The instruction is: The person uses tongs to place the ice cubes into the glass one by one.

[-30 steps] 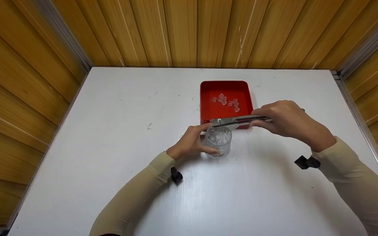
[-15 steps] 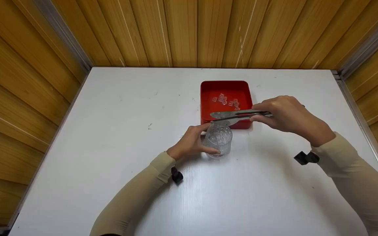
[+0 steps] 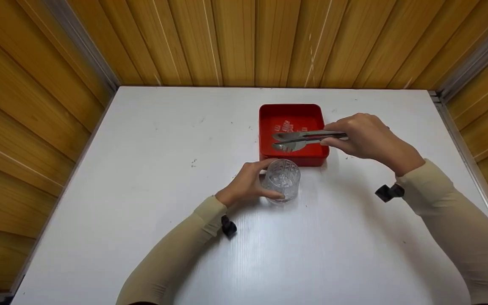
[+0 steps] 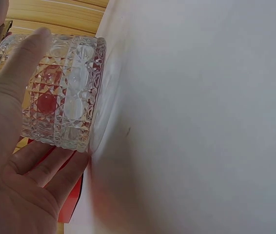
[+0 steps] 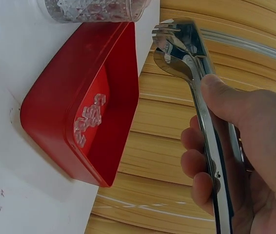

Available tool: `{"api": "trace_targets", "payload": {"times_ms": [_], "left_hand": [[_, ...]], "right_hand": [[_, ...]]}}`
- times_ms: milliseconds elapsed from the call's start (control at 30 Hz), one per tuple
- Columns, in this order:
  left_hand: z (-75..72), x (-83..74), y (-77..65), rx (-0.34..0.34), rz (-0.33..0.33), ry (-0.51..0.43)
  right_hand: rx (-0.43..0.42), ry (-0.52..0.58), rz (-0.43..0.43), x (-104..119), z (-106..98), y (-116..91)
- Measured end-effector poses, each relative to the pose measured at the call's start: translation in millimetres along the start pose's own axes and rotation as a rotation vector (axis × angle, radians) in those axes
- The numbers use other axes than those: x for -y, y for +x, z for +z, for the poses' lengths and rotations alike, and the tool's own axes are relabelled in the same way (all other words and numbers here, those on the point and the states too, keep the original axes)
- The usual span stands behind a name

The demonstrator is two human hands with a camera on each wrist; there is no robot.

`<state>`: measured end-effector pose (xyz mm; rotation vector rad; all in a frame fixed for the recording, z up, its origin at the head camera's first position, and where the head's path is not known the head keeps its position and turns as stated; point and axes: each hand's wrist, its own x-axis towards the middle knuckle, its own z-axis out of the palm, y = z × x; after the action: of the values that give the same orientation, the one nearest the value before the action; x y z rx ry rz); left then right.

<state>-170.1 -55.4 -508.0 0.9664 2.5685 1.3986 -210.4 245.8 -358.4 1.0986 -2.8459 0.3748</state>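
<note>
My left hand (image 3: 249, 182) holds a cut-glass tumbler (image 3: 289, 188) on the white table, thumb on the near side and fingers around the far side. In the left wrist view, the faceted tumbler (image 4: 62, 92) stands upright at the tabletop. My right hand (image 3: 364, 137) grips metal serving tongs (image 3: 311, 134), one end fork-shaped and the other spoon-shaped. Their tips, slightly apart with nothing between them, overlap the red tray (image 3: 295, 162) in the head view. Several clear cubes (image 3: 286, 126) lie in that tray, some hidden behind the tongs. Clear pieces (image 5: 79, 6) also show inside the tumbler.
The red tray sits just behind the tumbler, its raised wall (image 5: 55, 83) close to the glass. Wood-patterned panels (image 3: 235, 42) border the table (image 3: 163, 140) at the back and both sides.
The tongs have moved from the tumbler's rim back over the red tray, and their tips have spread apart. My left hand and the tumbler have stayed in place.
</note>
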Motion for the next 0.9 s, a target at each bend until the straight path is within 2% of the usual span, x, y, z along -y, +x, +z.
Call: {"api": "trace_targets", "payload": {"times_ms": [533,900], "left_hand": [[-0.3,-1.8,0.0,0.012,-0.037,0.005],[-0.3,-2.0,0.7,0.016,-0.038,0.013]], "right_hand": [[0.027,-0.029,0.031,-19,8,34],[0.132,-0.040,0.093,-30,15,59]]}}
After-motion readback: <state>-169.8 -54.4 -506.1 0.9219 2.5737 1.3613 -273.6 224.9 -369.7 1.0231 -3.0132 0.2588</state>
